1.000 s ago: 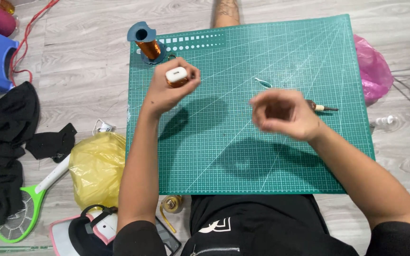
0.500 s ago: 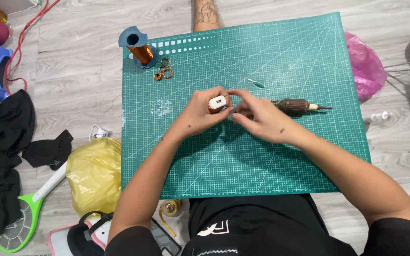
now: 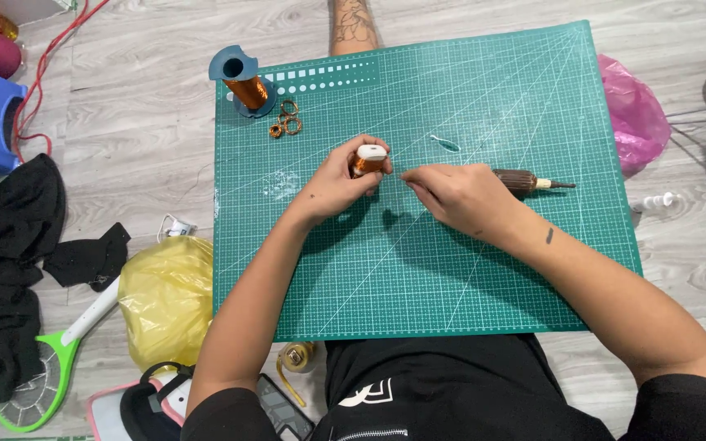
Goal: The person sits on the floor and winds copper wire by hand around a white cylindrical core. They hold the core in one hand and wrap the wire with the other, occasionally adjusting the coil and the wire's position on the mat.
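**Small coil held over the green mat**

Our left hand grips a small white bobbin wound with copper wire. Our right hand, just beside it, has fingertips pinched tight; on what we cannot tell. A brown-handled tool lies just beyond our right hand on the green cutting mat.

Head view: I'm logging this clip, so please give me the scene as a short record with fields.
surface: green cutting mat on a grey wood floor
left hand: left hand holds a small white bobbin with copper winding
right hand: right hand pinched beside the bobbin; what it pinches is too thin to tell
behind right hand: brown-handled tool lying on the mat
mat top left: copper wire spool on a blue stand, small copper rings beside it
off mat: yellow bag, pink bag
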